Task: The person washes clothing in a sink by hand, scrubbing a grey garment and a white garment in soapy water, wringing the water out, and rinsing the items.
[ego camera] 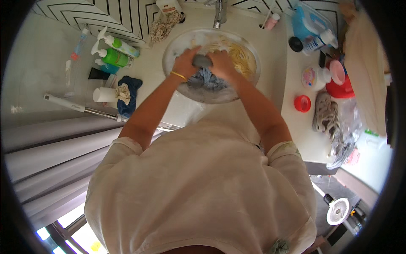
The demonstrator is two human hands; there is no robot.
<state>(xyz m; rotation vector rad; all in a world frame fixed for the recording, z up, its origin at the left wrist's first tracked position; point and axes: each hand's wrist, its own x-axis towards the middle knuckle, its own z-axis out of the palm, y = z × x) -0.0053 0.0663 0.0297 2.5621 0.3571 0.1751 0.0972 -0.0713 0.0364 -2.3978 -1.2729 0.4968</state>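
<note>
Over the round sink basin [215, 98], my left hand [186, 63] and my right hand [222, 65] grip a dark grey wet cloth [202, 61] stretched between them. Below the hands, a blue-grey cloth [207, 79] hangs or lies in the basin; whether it is the same piece I cannot tell. Yellow cloth [242, 58] lies in the water at the basin's right side, with suds around it. A yellow bangle circles my left wrist.
A chrome faucet [219, 16] rises behind the basin. Pump bottles [115, 57] and a dark blue cloth [129, 95] lie at left. On the right counter are a red cup [302, 103], a white bottle [315, 77], a blue jug [309, 23] and a shoe [324, 112].
</note>
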